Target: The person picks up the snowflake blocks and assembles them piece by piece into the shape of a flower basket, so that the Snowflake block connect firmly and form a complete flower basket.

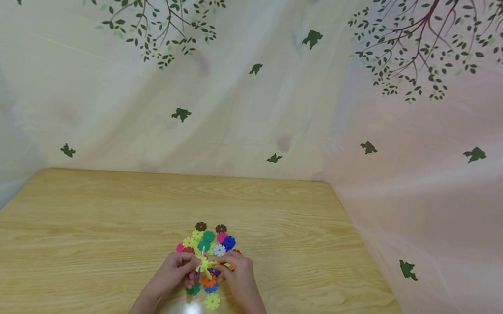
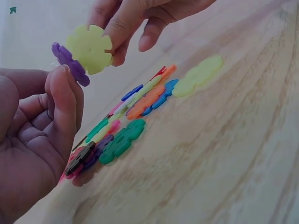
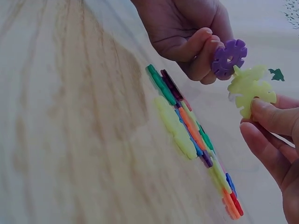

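Above the table, both hands hold flower-shaped, notched plastic discs close together. My left hand [image 1: 174, 270] pinches a purple disc [image 3: 237, 50] between thumb and fingertip. A yellow disc [image 2: 86, 46] is gripped at its edge by the thumb and fingers of my right hand [image 1: 241, 275]. In the left wrist view the purple disc stands across the yellow one, their edges meeting. The right wrist view shows more than one yellow piece in this cluster, set at different angles. A whitish piece also sticks up between the hands in the head view.
Under and around the hands lies a loose pile of discs, among them green [image 2: 124, 141], orange [image 2: 147, 101] and brown ones [image 1: 200, 226]. A single yellow-green disc [image 1: 212, 301] lies nearest the front. The wood-grain table [image 1: 95, 223] meets a leaf-patterned curtain [image 1: 235, 141] behind.
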`<state>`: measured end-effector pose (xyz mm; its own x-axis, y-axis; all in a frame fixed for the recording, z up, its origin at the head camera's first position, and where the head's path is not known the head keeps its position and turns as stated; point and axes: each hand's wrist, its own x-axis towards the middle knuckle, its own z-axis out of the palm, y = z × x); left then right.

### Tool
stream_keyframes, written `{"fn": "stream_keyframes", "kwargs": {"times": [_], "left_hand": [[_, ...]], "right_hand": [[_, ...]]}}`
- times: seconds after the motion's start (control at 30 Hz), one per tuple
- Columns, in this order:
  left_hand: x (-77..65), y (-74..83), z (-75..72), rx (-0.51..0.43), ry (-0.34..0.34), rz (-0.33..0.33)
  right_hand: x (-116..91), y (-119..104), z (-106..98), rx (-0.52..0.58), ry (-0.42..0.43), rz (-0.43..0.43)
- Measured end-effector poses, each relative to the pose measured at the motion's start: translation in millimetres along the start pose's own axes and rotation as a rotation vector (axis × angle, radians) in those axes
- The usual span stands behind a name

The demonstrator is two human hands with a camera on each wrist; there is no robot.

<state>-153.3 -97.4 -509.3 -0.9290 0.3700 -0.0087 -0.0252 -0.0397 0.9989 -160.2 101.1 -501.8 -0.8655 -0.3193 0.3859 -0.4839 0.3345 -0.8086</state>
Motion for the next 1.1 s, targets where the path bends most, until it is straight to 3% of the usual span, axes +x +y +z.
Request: {"fn": "stream_keyframes", "kwargs": {"times": [0.3, 0.5, 0.6, 0.73, 0.83, 1.1], "left_hand": [[-2.3, 1.3, 1.4, 0.059, 0.033, 0.055], [0.7, -0.7, 1.7, 0.05, 0.049, 0.037], [1.4, -1.0, 0.9, 0.02, 0.047, 0.015], [0.7, 0.1, -0.7, -0.048, 0.039, -0.012], [0.3, 1.6, -1.9, -0.087, 0.032, -0.024], [-1.3, 3.6, -5.3, -0.165, -0.011, -0.019]], "right_hand": [[1.5, -0.4, 1.2, -0.025, -0.016, -0.004], [1.9, -0.7, 2.0, -0.019, 0.009, -0.007], [1.7, -1.1, 2.1, 0.044, 0.007, 0.059], [1.4, -0.8, 1.7, 0.218, -0.003, 0.241], [1.8, -1.9, 0.8, 0.305, -0.004, 0.329], [2.7, -5.6, -0.1, 0.324, -0.005, 0.309]]}}
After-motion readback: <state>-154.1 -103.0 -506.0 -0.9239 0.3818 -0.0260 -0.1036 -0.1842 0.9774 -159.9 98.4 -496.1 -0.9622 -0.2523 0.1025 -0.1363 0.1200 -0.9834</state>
